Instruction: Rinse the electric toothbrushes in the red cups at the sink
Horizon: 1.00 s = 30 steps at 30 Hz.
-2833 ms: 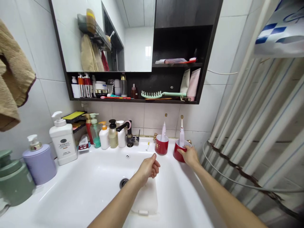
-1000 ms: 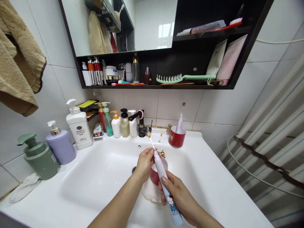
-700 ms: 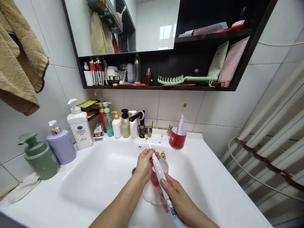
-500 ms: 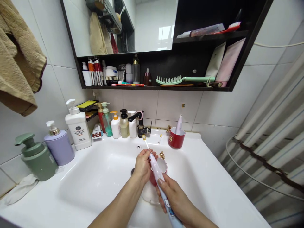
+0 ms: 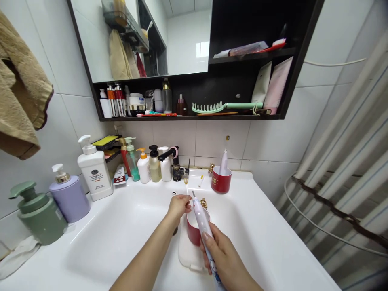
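Observation:
My right hand (image 5: 220,256) is wrapped round the lower body of a white electric toothbrush (image 5: 200,216), tilted up and away over the sink. A thin metal pin shows bare at its top end. My left hand (image 5: 178,205) pinches the slim white brush head (image 5: 186,186), which stands just left of the pin and apart from it. Under both hands a red cup (image 5: 194,232) stands on a white flat object (image 5: 188,254) in the basin.
A second red cup (image 5: 220,181) with a toothbrush stands at the white sink's (image 5: 121,226) back rim, right of the black faucet (image 5: 174,161). Pump bottles (image 5: 91,169) line the left side. A dark shelf (image 5: 188,117) hangs above; striped curtain on the right.
The brush head, joined to the handle earlier, is now off it in my left hand, with the metal pin exposed. Before that, my right hand took the cup and toothbrush from the sink's back rim.

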### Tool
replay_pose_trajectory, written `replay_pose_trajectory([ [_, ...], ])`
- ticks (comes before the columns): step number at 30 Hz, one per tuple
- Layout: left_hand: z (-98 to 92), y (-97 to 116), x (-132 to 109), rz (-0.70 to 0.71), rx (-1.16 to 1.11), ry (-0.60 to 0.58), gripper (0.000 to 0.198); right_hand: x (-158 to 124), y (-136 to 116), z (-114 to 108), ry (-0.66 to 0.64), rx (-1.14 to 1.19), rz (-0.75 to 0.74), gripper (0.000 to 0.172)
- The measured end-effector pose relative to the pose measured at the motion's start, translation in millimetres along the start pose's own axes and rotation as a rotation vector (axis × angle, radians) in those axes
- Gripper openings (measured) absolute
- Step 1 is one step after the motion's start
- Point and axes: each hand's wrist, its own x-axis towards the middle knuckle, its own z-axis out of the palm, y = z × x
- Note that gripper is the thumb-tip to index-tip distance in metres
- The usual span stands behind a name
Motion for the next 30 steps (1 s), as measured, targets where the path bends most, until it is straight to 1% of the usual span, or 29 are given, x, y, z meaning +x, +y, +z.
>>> replay_pose_trajectory([
  [4, 10.2, 7, 39, 0.030, 0.223, 0.072, 0.013, 1, -1, -2, 0.018, -0.034, -0.029, 0.038],
  [7, 20.8, 12, 67, 0.068, 0.412, 0.136, 0.017, 7, 1, -5, 0.049, -0.040, -0.043, 0.044],
  [10, 29.0, 12, 88, 0.121, 0.562, 0.169, 0.017, 15, 6, -9, 0.093, -0.025, -0.043, 0.047],
  [12, 31.6, 11, 96, 0.152, 0.640, 0.179, 0.015, 18, 9, -11, 0.107, -0.009, -0.032, 0.047],
  [15, 33.6, 9, 98, 0.185, 0.729, 0.189, 0.009, 21, 10, -13, 0.110, 0.021, -0.023, 0.048],
  [17, 37.4, 9, 95, 0.225, 0.765, 0.193, 0.011, 22, 10, -14, 0.120, 0.045, -0.011, 0.049],
  [20, 50.0, 9, 88, 0.309, 0.776, 0.164, 0.020, 22, 9, -15, 0.141, 0.071, -0.002, 0.050],
  [22, 60.6, 10, 86, 0.337, 0.760, 0.126, 0.020, 22, 9, -15, 0.144, 0.070, -0.007, 0.051],
  [24, 69.3, 11, 85, 0.327, 0.726, 0.099, 0.014, 22, 9, -16, 0.144, 0.060, -0.023, 0.052],
  [26, 73.2, 13, 86, 0.301, 0.672, 0.091, 0.010, 22, 9, -16, 0.146, 0.057, -0.039, 0.052],
  [28, 71.4, 16, 85, 0.275, 0.598, 0.092, 0.011, 22, 7, -17, 0.160, 0.064, -0.040, 0.050],
  [30, 64.2, 19, 79, 0.249, 0.507, 0.088, 0.010, 20, 3, -17, 0.176, 0.073, -0.028, 0.048],
])
